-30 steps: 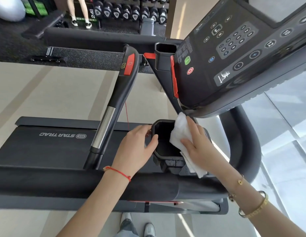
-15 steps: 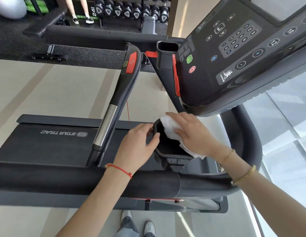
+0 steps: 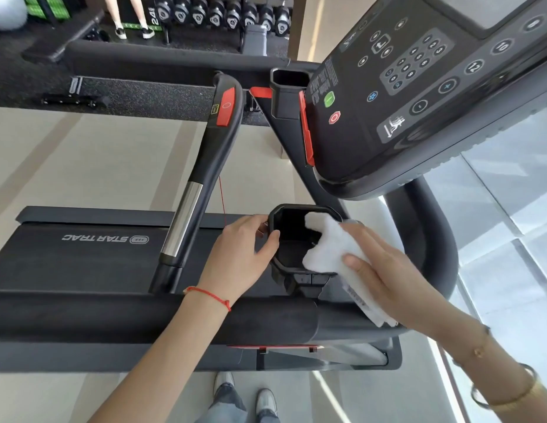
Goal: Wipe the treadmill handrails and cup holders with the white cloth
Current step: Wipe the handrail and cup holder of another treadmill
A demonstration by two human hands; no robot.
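Note:
A black cup holder (image 3: 289, 239) sits under the treadmill console, just beyond the near black handrail (image 3: 144, 319). My left hand (image 3: 241, 254) grips its left rim, thumb hooked over the edge. My right hand (image 3: 385, 270) holds the white cloth (image 3: 330, 248) and presses it against the holder's right rim, part of the cloth bunched inside the cup and a tail hanging over the near rail. A second cup holder (image 3: 289, 83) stands farther off beside the console. An inner handrail (image 3: 205, 175) with a silver sensor grip and a red button runs away from me on the left.
The console (image 3: 418, 87) overhangs the near cup holder closely from the right. The curved right handrail (image 3: 434, 239) loops behind my right hand. The treadmill belt deck (image 3: 67, 254) lies below. A dumbbell rack (image 3: 220, 13) and a person's legs are far back.
My right hand drew the cloth from the holder's far rim toward its right, near side, fingers now flatter. My left hand kept its grip on the left rim.

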